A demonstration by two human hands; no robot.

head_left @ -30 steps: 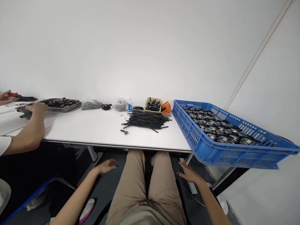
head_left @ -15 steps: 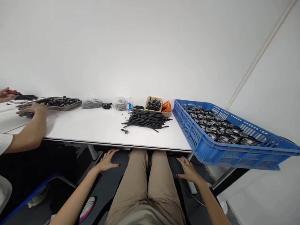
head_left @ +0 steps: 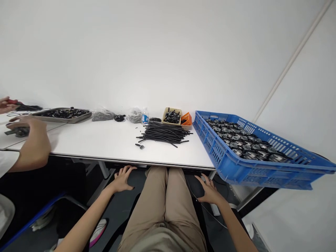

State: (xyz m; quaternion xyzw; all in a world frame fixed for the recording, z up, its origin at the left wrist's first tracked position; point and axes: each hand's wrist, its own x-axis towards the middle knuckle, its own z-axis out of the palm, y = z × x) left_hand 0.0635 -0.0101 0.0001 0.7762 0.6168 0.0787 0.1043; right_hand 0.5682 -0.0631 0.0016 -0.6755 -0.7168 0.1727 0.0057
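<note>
My left hand (head_left: 123,179) is just below the front edge of the white table (head_left: 105,148), left of my knees, fingers spread and nothing in it. On the other side of my knees, my right hand (head_left: 208,189) is open too, thumb apart from the fingers. Nearest to both on the tabletop lies a small black part with a round end (head_left: 140,146). Behind it is a pile of black tubes (head_left: 164,133). A blue crate (head_left: 231,169) at the right holds rows of black and silver round parts (head_left: 248,147).
Behind the tubes stand a yellow basket (head_left: 163,117) of small black parts, an orange basket (head_left: 187,119) and a water bottle (head_left: 145,117). Plastic bags (head_left: 103,114) and a metal tray (head_left: 78,119) lie further left. A co-worker's arm (head_left: 36,145) reaches over the table's left end.
The co-worker's near hand has moved left, away from the tray, with a dark object. My hands have shifted slightly and stay open below the table edge.
</note>
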